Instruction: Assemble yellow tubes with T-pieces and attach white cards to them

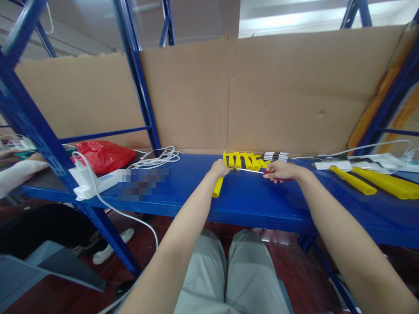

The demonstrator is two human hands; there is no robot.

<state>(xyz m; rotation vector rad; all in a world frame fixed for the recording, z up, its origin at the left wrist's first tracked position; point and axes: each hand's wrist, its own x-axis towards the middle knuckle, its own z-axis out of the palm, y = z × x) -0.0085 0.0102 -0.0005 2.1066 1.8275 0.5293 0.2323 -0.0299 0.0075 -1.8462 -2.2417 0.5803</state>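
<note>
Left hand [220,167]: closed round a yellow tube [217,188], its lower end showing below the fist, over the blue table [193,174]. Right hand [279,170]: clenched on the red handle of a tool [251,170], metal shaft running across to the left hand; tip contact unclear from here. Just behind the shaft: short yellow pieces [248,162], in a row. Beside these: black-and-white pieces [275,156]. Farther right: long yellow tubes [386,182], lying flat.
</note>
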